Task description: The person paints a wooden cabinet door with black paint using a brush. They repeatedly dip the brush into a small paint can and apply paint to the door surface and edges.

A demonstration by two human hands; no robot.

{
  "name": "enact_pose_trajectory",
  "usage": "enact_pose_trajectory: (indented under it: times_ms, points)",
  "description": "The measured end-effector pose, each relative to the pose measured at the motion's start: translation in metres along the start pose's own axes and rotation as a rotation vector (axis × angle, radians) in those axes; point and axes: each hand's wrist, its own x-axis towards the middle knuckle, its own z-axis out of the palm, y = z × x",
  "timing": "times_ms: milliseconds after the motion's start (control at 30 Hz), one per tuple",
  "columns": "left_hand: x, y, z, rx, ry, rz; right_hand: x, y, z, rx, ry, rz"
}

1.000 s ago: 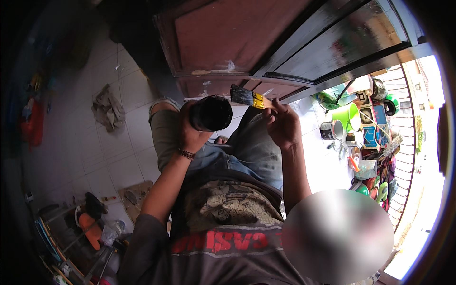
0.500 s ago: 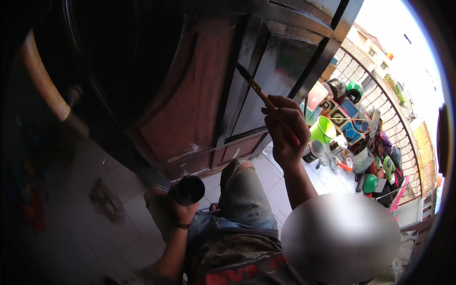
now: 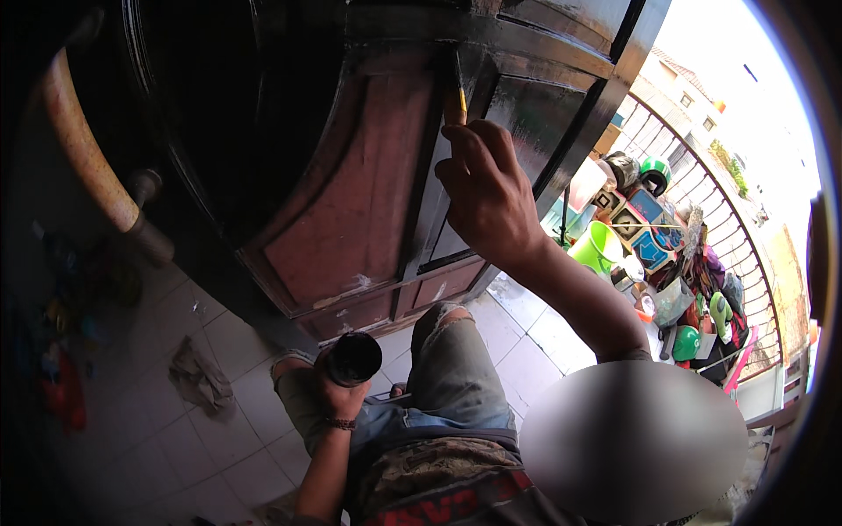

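Note:
In my right hand (image 3: 489, 188) is a paintbrush (image 3: 460, 103), gripped by its handle with the bristles pointing up. Its tip lies against or very close to the black upright of a panelled wooden door (image 3: 421, 223); contact is hard to tell. Much of the door is glossy black, while a reddish-brown panel (image 3: 355, 210) lies left of the brush and a greyish panel to its right. Low by my left knee, my left hand (image 3: 342, 396) holds a dark cup (image 3: 353, 358) by its side. Its mouth faces up, and the inside looks black.
A curved tan door handle (image 3: 83, 140) stands out at the left. A crumpled cloth (image 3: 200, 377) lies on the tiled floor (image 3: 254, 386). On the right, a green bucket (image 3: 598, 248), helmets (image 3: 655, 174) and boxes are heaped by a metal railing (image 3: 702, 158).
My right hand has moved left and up, bringing the brush from in front of the greyish panel to the door's black upright. My left hand keeps the cup in nearly the same place.

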Motion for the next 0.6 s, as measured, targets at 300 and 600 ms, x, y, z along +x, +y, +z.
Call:
enact_pose_trajectory:
  times_ms: [300, 600]
  points:
    - [-0.002, -0.001, -0.001, 0.043, 0.015, 0.051, 0.034, -0.012, -0.020, -0.079, -0.054, -0.012]
    - [-0.004, -0.006, 0.002, -0.048, 0.012, -0.041, 0.037, -0.028, -0.027, -0.027, -0.079, -0.009]
